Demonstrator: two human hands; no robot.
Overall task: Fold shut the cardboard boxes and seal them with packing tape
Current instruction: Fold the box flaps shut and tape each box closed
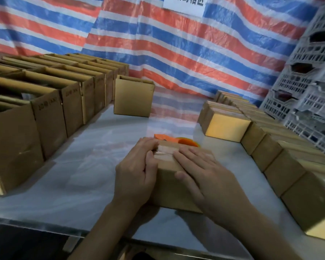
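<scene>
Cardboard box (169,184) under both hands, tape (165,150) lying along seam. Left hand (135,171) gripping box's left edge, steadying; right hand (201,171) pressing flat, fingers straight, likely bonding tape. Orange tape dispenser (184,141) resting beyond fingertips.

The room is rather dim. Warm light comes from the near side of the table (86,166): the sealed boxes (225,126) on its right glow yellow on faces turned that way (other sides are dull brown). The glossy table mirrors the striped tarp (176,53) behind it; the taped box (167,192) at its middle has a pale shine. Everything is slightly smeared by motion, and the crates (311,87) beyond the table's right edge lean from lens distortion.
</scene>
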